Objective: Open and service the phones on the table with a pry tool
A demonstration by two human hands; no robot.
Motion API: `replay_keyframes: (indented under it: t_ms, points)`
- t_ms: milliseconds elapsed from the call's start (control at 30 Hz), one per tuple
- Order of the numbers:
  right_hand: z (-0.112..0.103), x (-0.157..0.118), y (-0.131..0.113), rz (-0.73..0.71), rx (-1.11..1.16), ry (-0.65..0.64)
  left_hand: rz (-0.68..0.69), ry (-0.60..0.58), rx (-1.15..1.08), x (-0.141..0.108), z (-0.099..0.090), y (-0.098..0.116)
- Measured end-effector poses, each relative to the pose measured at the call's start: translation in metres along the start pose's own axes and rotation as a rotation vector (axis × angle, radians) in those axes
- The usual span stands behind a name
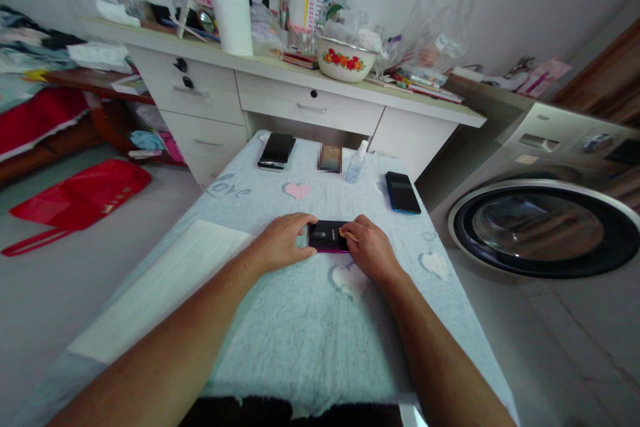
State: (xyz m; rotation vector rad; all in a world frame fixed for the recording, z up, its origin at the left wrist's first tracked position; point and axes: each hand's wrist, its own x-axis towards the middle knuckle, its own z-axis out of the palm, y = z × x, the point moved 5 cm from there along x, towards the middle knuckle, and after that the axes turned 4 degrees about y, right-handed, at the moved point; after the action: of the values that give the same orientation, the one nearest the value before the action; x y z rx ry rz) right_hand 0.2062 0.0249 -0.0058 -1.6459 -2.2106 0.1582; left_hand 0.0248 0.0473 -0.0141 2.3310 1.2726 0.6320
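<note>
A dark phone (327,236) with a magenta edge lies back up on the cloth-covered table. My left hand (283,240) grips its left end, thumb at the near edge and fingers at the far edge. Over the phone's right end, my right hand (371,245) is closed on a small tan piece (349,235), its tip against the phone's back; its kind is unclear. Beyond the hands stand a clear spray bottle (356,163) and a blurred-out brownish item (330,158). Stacked phones (277,150) lie at the far left, another phone (403,193) at the right.
A folded white cloth or paper sheet (165,290) lies along the table's left side, under my left forearm. Behind the table runs a white drawer desk (310,105) holding a paper roll (231,20) and a flowered bowl (345,61). A washing machine (540,147) stands at right.
</note>
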Motion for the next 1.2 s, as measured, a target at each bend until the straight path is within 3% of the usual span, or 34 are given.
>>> replay_keyframes:
  t_ms: [1200]
  points:
    - [-0.0016,-0.0012,-0.0004,-0.011,0.080,0.000,-0.020,-0.011,0.004,0.0001,-0.0007,0.0013]
